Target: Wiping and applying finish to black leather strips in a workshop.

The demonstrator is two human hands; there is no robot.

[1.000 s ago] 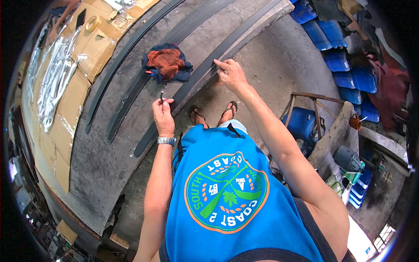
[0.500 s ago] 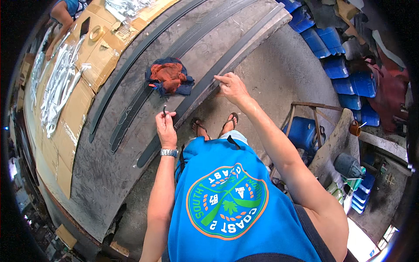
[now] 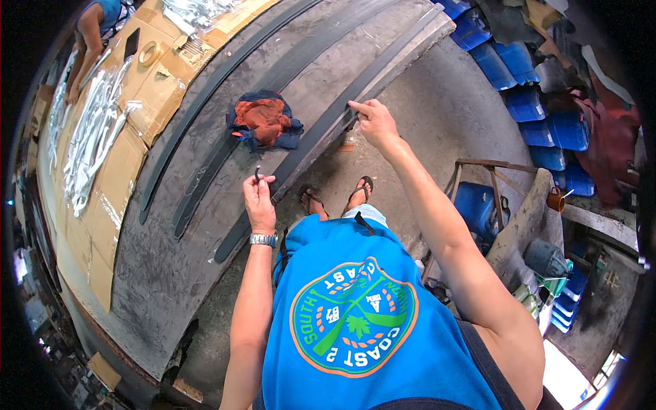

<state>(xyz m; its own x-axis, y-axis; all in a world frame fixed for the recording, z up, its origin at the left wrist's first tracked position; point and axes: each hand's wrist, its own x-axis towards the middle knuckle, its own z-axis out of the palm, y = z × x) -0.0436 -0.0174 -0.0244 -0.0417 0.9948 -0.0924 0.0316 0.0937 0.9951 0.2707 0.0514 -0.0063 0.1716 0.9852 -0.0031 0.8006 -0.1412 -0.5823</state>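
A long dark belt-like strip (image 3: 311,143) runs along the near edge of the grey table. Beside it, my left hand (image 3: 258,205) is closed on a short, slim dark tool (image 3: 257,173) whose tip points up; its kind is too small to make out. My right hand (image 3: 376,125) reaches farther along the same strip, the index fingertip at its edge and the other fingers curled in. Whether anything is pinched there is hidden. A bunched orange and navy cloth (image 3: 263,119) lies left of the strip, across a second dark strip (image 3: 212,171) with pale threads on it.
Another dark strip (image 3: 171,147) curves along the table (image 3: 157,287). Cardboard (image 3: 102,249) at left carries white strips (image 3: 96,137), a tape roll (image 3: 149,53) and a phone (image 3: 132,42). A co-worker's arm (image 3: 89,41) reaches in. Blue containers (image 3: 493,67) stand at right.
My right hand has moved a little farther along the strip, away from me. My left hand stays nearly still with the dark tool. The co-worker's arm has shifted slightly.
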